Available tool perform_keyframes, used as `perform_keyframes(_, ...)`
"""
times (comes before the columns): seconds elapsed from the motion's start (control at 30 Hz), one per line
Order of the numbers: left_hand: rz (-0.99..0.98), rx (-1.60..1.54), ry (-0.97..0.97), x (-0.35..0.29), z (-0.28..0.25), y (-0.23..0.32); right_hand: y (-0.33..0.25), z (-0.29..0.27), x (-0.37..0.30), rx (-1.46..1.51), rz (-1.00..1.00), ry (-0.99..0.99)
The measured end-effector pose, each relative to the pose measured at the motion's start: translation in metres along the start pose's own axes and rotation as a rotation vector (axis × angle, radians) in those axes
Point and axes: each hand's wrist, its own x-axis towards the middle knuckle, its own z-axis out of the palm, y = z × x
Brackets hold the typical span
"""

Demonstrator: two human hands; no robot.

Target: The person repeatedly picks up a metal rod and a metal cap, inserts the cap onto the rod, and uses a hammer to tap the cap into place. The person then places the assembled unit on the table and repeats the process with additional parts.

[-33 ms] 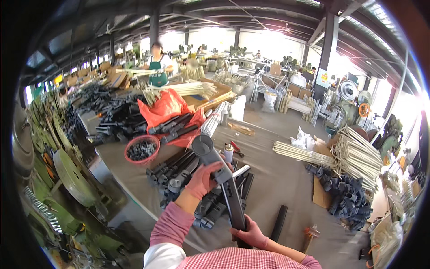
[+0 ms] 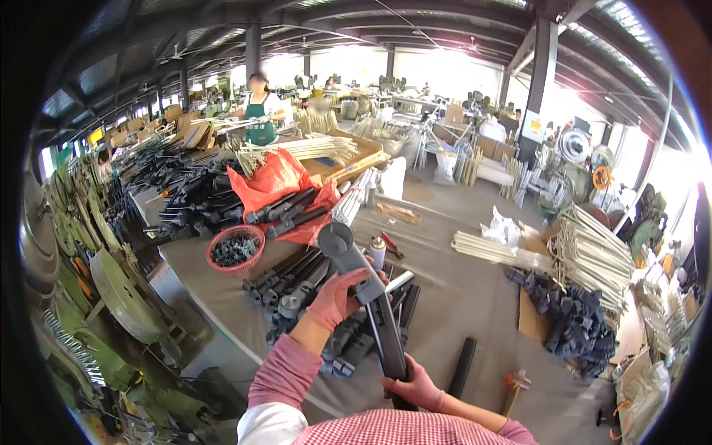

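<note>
Both hands [image 2: 334,298] [image 2: 417,386], fingers [image 2: 354,277] gripping black tube [image 2: 386,334]; tube pile [image 2: 291,302] beside, basket [image 2: 236,270], spray can [image 2: 377,256] beyond

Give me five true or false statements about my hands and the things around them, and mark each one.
1. The left hand grips the grey fitting at the end of the black tube. True.
2. The right hand is empty. False: it grips the black tube lower down.
3. The basket of small dark parts is green. False: it is pinkish red.
4. An upright can stands left of a red-handled tool. True.
5. The person beyond the table wears a white apron. False: the apron is green.
</note>
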Motion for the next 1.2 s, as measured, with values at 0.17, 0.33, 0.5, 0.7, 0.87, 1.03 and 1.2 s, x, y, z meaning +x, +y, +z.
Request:
perform_keyframes(0.17, -0.210, 0.050, 0.026, -0.008, 0.038, 0.011, -0.003, -0.003, -0.025, -0.103, 0.029, -0.070)
perform_keyframes(0.33, -0.292, 0.290, -0.139, -0.008, 0.065, -0.001, 0.002, 0.000, -0.051, 0.014, 0.009, -0.112)
perform_keyframes(0.5, -0.051, 0.189, -0.032, -0.018, 0.085, -0.028, 0.005, -0.006, -0.073, 0.223, 0.012, -0.056)
perform_keyframes(0.7, 0.049, 0.035, 0.110, -0.017, 0.093, -0.051, -0.002, -0.020, -0.079, 0.192, -0.049, 0.049)
perform_keyframes(0.87, 0.120, 0.075, 0.077, -0.018, 0.083, -0.062, -0.003, -0.028, -0.079, 0.126, -0.128, 0.083)
perform_keyframes(1.03, -0.138, 0.103, 0.029, -0.013, 0.081, -0.047, -0.005, -0.027, -0.079, -0.021, -0.035, 0.088)
perform_keyframes(1.2, -0.163, 0.106, -0.045, -0.005, 0.087, -0.039, -0.004, -0.024, -0.080, -0.041, -0.041, 0.019)
